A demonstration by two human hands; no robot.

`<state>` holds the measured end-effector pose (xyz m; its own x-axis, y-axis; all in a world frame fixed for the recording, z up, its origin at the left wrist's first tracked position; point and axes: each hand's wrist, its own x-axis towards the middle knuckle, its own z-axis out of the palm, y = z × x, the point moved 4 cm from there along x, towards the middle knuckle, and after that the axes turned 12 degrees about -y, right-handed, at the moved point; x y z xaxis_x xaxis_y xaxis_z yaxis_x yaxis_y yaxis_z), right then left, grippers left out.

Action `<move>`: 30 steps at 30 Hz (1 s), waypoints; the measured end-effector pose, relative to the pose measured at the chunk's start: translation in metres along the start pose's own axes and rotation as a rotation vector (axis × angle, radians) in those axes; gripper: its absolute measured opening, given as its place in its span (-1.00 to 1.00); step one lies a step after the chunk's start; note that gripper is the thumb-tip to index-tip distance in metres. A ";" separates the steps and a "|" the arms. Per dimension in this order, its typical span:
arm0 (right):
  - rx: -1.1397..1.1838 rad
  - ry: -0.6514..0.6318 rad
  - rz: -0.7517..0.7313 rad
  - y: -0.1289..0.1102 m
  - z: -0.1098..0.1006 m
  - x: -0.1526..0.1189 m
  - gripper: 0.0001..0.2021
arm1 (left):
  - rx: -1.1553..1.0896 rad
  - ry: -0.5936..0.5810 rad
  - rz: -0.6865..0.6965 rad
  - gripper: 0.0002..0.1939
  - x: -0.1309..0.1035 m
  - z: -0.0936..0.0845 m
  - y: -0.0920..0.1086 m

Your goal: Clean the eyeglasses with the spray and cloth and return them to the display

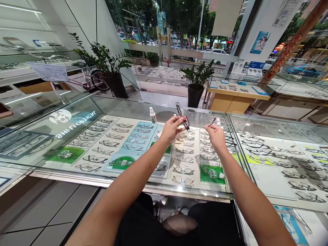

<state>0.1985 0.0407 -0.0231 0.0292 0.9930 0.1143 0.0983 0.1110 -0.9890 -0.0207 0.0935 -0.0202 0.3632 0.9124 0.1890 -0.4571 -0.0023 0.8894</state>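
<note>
Above the glass counter, my left hand (172, 130) is closed on a pair of eyeglasses (178, 110) with a dark frame, tilted on edge. To its right, my right hand (215, 135) pinches a thin dark-tipped glasses temple (211, 123). A fine line runs from the frame toward that hand, apparently the temple itself. Below my left hand lies a crumpled cream cloth (181, 141), partly hidden by the hand. A small white spray bottle (153, 116) stands upright on the glass, left of the eyeglasses.
Under the glass counter (123, 104), many eyeglasses lie in rows on pale trays with green cards (212, 174). Another display case (271, 181) adjoins at the right. Beyond are two potted plants (196, 82), a bicycle (94, 80), a wooden display table (225, 102) and glass doors.
</note>
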 end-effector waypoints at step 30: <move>-0.347 0.123 -0.253 -0.032 0.007 -0.028 -0.34 | 0.732 -0.206 0.178 -0.73 -0.022 0.039 0.002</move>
<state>0.1877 0.0098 0.0048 0.0774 0.9217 0.3801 0.4453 0.3091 -0.8403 0.0020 0.0576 -0.0066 0.5111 0.7786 0.3642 0.1035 -0.4763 0.8731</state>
